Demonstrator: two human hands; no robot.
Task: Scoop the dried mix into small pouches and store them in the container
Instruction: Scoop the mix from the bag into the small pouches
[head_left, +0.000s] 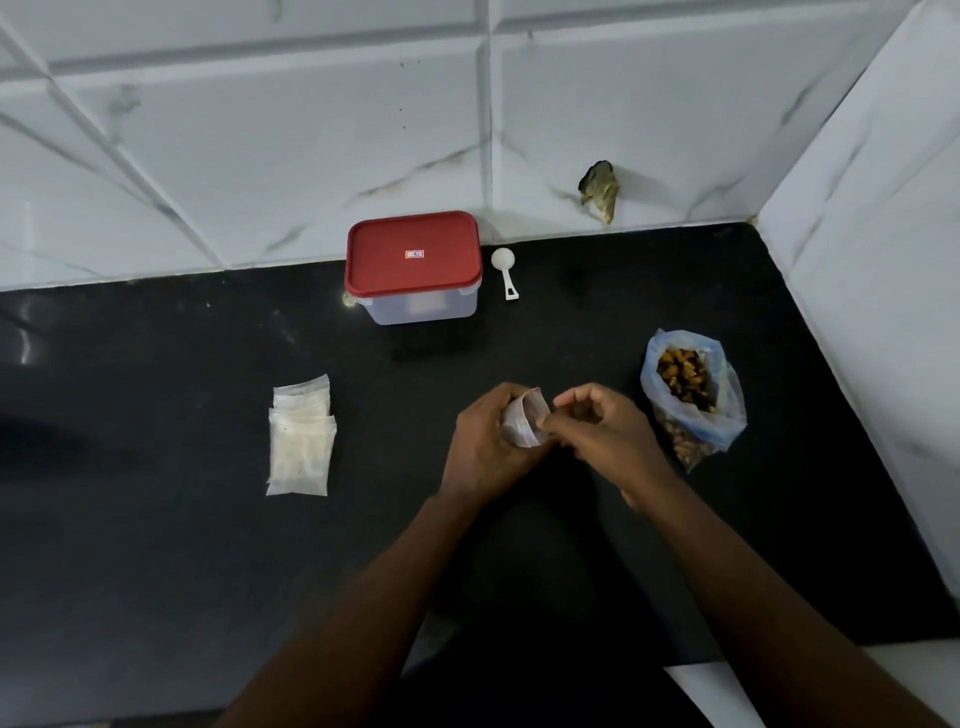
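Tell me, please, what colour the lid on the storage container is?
The lid is red, closed on the translucent container, seen from the head view.

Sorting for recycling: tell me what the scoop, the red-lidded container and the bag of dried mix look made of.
Scoop: probably moulded plastic, white and matte. Container: frosted translucent plastic body, seemingly; its lid opaque red plastic with a slight sheen. Bag: thin bluish-clear plastic film, crinkled, with the mix showing through.
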